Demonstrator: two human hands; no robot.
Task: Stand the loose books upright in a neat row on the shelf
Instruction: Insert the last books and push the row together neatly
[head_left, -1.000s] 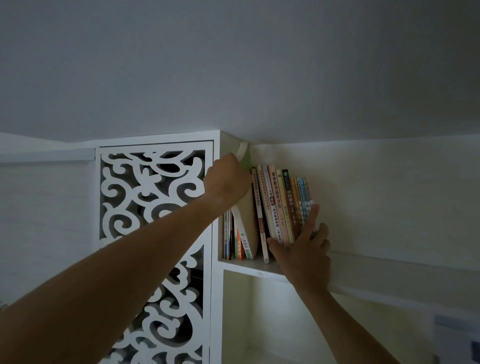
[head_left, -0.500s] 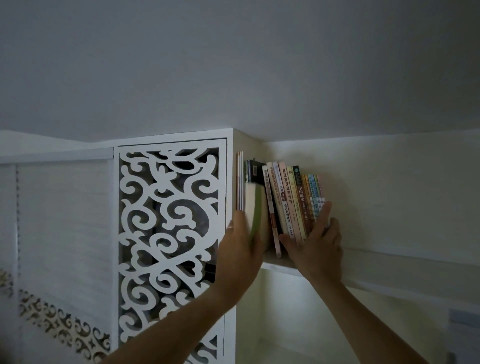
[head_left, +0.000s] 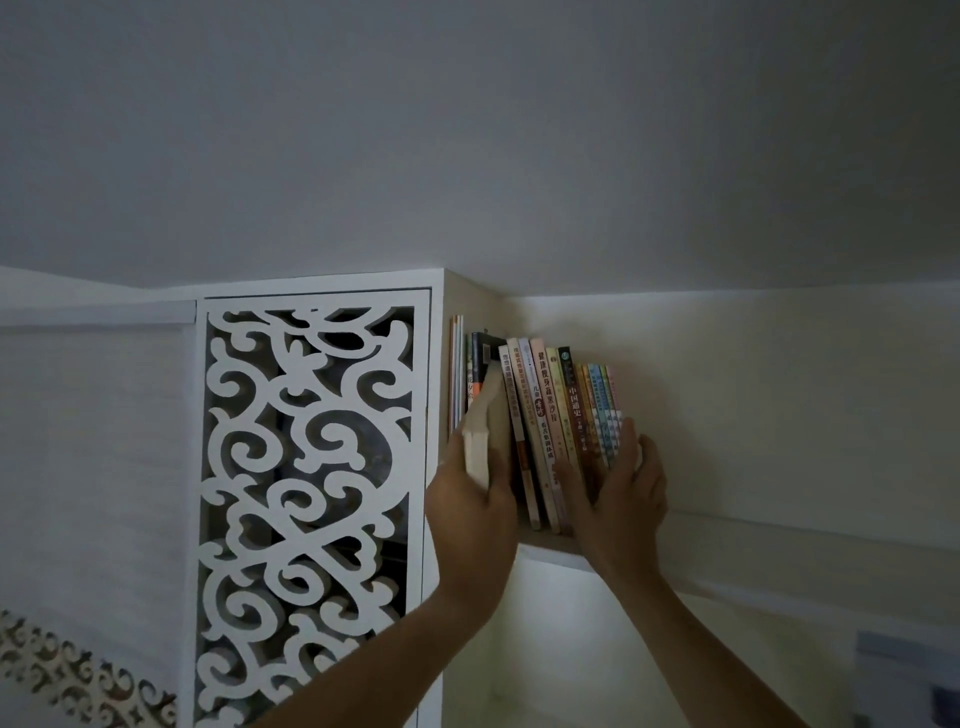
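Nearest me, two bare forearms reach up from the bottom edge. My left hand (head_left: 470, 506) has its grip wrapped round a pale book (head_left: 480, 441), held page-edge toward me and tilted, its top leaning into the row. My right hand (head_left: 623, 493) presses the leaning books (head_left: 561, 415) from the right with a relaxed grip, fingers spread and nearly straight, thumb low on the spines; it clasps nothing.

Just behind the hands is the shelf (head_left: 691, 535), its white lip running off to the right. The books lean right; a black book (head_left: 483, 348) and some thin books (head_left: 457, 374) stand close against the cabinet side at the left end.

Left of the shelf stands a white scrollwork panel (head_left: 311, 493), hemming in that end. Past everything, the wall (head_left: 753, 389) and low ceiling (head_left: 467, 130) sit close above the book tops.
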